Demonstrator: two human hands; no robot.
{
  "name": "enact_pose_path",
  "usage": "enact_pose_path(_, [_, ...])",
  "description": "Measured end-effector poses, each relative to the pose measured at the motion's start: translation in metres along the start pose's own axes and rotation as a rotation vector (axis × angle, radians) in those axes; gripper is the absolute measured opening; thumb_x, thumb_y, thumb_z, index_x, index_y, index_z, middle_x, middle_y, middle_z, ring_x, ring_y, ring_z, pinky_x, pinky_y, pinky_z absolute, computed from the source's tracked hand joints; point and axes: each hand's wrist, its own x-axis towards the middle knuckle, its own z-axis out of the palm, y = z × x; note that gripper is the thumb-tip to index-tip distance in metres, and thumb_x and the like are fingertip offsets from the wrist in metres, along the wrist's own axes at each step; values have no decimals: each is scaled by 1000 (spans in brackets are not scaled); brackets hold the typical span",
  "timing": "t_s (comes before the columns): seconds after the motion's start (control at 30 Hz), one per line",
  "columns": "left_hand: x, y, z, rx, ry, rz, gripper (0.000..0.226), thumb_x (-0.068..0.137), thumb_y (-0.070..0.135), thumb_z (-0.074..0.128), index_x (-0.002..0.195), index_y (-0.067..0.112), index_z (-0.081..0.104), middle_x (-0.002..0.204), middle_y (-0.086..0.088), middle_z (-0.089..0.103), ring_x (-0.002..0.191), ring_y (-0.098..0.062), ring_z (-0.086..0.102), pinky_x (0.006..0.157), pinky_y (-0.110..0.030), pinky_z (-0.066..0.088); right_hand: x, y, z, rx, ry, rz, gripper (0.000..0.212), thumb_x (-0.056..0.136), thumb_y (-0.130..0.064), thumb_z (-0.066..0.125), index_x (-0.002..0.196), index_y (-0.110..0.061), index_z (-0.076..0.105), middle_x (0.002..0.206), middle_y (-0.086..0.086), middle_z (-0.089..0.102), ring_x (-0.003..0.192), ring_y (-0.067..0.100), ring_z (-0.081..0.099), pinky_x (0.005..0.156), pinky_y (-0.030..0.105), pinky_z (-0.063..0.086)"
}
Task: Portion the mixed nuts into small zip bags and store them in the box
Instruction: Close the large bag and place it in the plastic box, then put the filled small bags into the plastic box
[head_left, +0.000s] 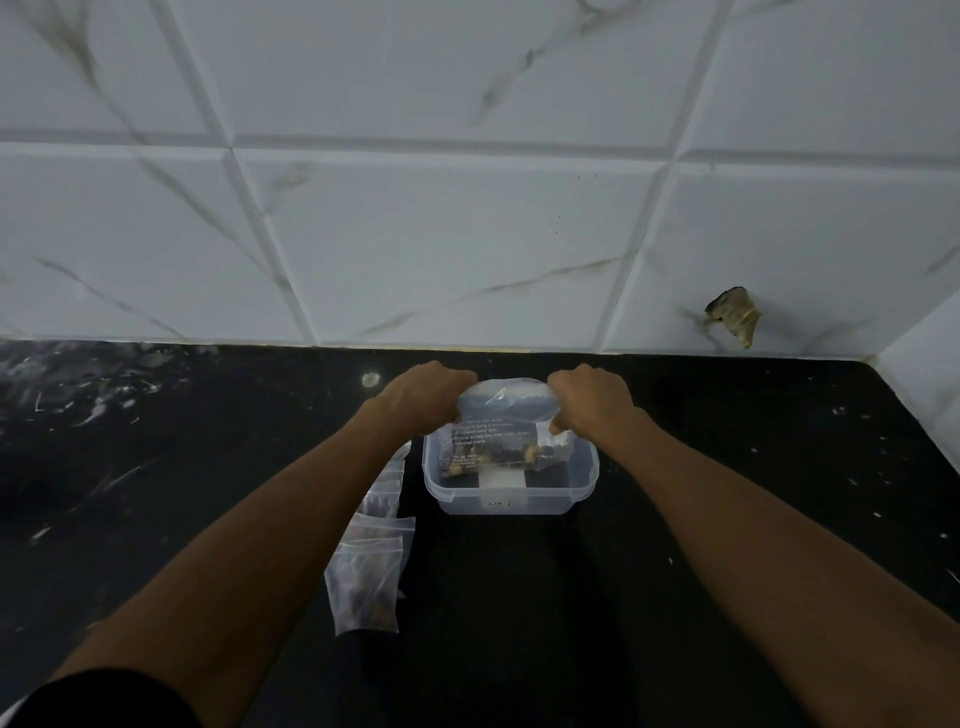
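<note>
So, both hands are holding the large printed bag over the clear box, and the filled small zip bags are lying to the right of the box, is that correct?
Not quite: the head view shows the small zip bags lying left of the clear box, not right. The rest holds: the left hand and right hand hold the large printed bag over the box.

box (510, 486) on counter (727, 467), nut bag (498, 431) over it, small zip bags (371, 566) lying left

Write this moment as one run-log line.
left hand: grips bag | right hand: grips bag | bag: over box | small bags: left of box
</note>
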Motion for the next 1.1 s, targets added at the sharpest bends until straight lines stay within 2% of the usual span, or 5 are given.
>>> enact_pose_path(0.33, [0,-4,3,-15,20,-14,26,92,18,65,117,13,59,107,-10,69,98,-26,65,86,-35,50,0,-1,8,43,44,22,35,84,-27,73,112,-14,58,100,7,63,88,23,63,77,35,54])
enact_pose_path(0.57, [-26,-10,-2,-216,135,-133,91,80,38,78,153,21,26,151,-10,44,136,-31,44,114,-51,34,-23,3,-2,47,182,-8,70,77,-42,72,133,-18,39,130,9,51,119,29,49,101,46,37])
enact_pose_path(0.83, [-143,-3,10,-639,555,-423,74,92,36,66,154,17,29,153,-11,39,137,-26,43,106,-39,40,-121,-66,-21,750,468,-31,53,91,-24,63,140,-13,44,137,6,49,124,20,48,99,30,40])
enact_pose_path(1.0, [-203,6,52,-841,490,-584,61,96,30,60,150,17,33,147,-10,46,126,-23,53,96,-37,48,-162,-129,11,1127,204,13,30,93,-21,59,123,-18,59,108,-6,62,98,8,59,77,17,45])
enact_pose_path(1.1, [-224,15,79,-965,383,-673,50,97,22,57,144,15,41,130,-6,57,107,-14,59,80,-27,48,-168,-156,44,1208,-7,99,28,94,-21,57,121,-18,61,106,-4,65,96,11,61,84,24,49])
